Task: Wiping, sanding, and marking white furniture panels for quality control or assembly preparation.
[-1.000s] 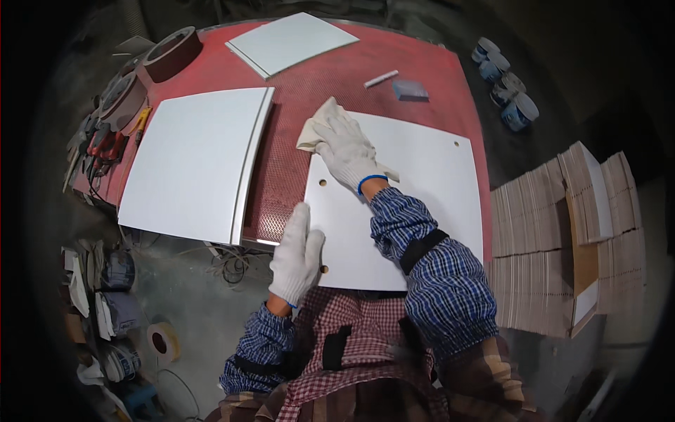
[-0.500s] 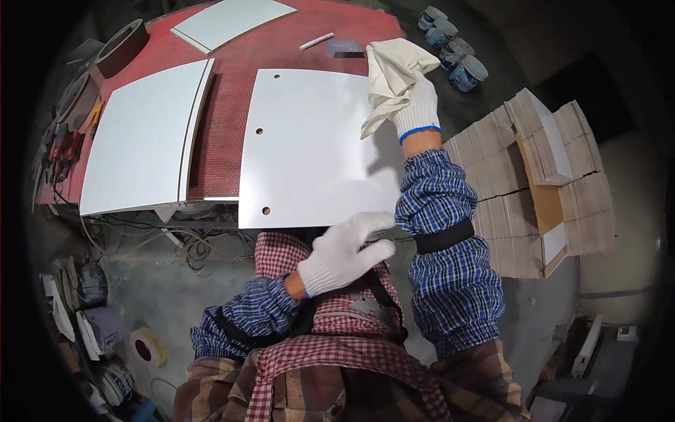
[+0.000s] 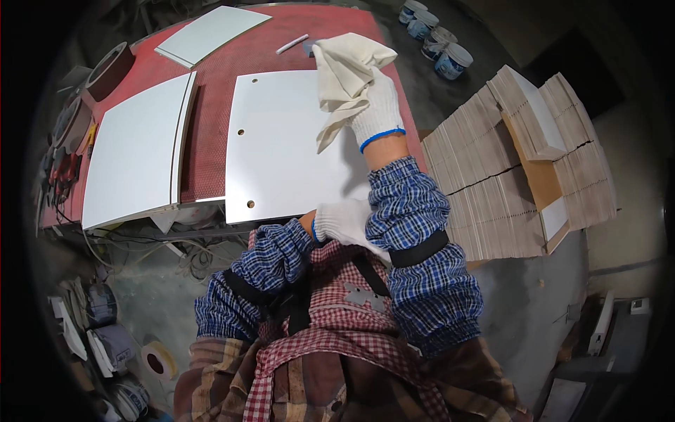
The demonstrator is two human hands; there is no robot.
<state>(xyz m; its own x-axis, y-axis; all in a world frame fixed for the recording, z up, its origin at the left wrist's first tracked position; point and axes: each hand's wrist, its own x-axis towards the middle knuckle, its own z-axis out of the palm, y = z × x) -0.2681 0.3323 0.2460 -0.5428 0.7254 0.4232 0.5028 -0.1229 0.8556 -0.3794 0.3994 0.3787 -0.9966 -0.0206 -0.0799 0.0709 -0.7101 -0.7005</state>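
Note:
A white panel [image 3: 281, 151] with several round holes, three of them showing along its left side, lies on the red table. My right hand [image 3: 380, 105], in a white knitted glove with a blue cuff, is closed on a cream cloth [image 3: 348, 67] over the panel's far right part. The cloth hangs in loose folds. My left hand [image 3: 341, 219], gloved too, is at the panel's near edge. My right sleeve covers its fingers, so their grip cannot be made out.
White panels [image 3: 137, 148] lie stacked at the left on the red table [image 3: 207, 133], with another panel [image 3: 214, 32] behind. A marker [image 3: 292, 43] lies at the back. Tape rolls [image 3: 110, 70] and red-handled tools [image 3: 65, 172] line the left edge. Stacked boards [image 3: 485, 162] and tubs [image 3: 453, 62] stand right.
My left hand has moved up to the panel's near edge, its fingers passing behind my right sleeve. My right hand still holds the cloth, now further left over the panel.

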